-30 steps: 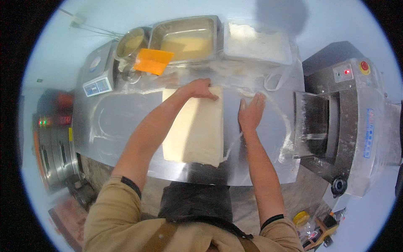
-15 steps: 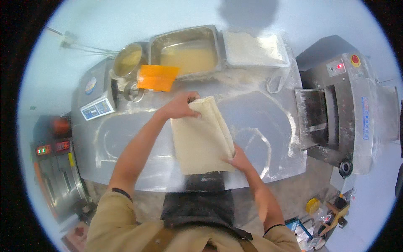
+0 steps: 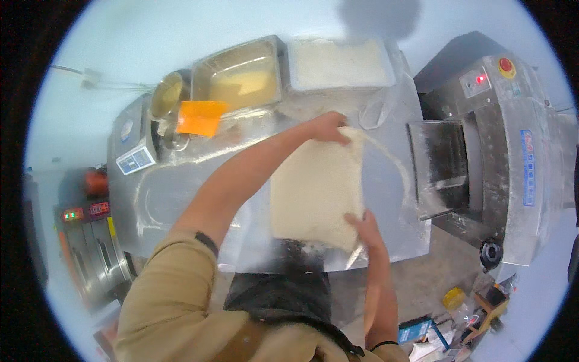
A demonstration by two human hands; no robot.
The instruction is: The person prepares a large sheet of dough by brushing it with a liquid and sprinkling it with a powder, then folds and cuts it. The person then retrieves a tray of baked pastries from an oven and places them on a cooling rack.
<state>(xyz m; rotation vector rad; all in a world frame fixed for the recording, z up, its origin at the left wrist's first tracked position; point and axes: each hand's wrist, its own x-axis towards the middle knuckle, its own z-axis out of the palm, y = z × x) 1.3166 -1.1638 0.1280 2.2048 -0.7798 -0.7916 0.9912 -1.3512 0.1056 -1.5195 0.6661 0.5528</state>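
Observation:
A pale folded slab of dough [image 3: 310,190] lies on the floury steel worktable [image 3: 169,193] in front of me. My left hand [image 3: 333,127] grips its far edge at the upper right corner, fingers bent over it. Low on the dough's right side, my right hand [image 3: 362,224] pinches the edge with thumb and fingers, some of them hidden by the dough.
Along the back sit a scale [image 3: 134,142], a metal bowl [image 3: 166,96], a pan of yellow liquid [image 3: 235,78], an orange scraper [image 3: 200,117] and a tub of flour [image 3: 338,63]. A steel machine [image 3: 497,157] stands right; another appliance [image 3: 93,253] stands left.
Both hands have taken hold of the dough, half lifted it, and shifted it rightward on the table. My right hand, earlier open beside the dough, now grips its edge.

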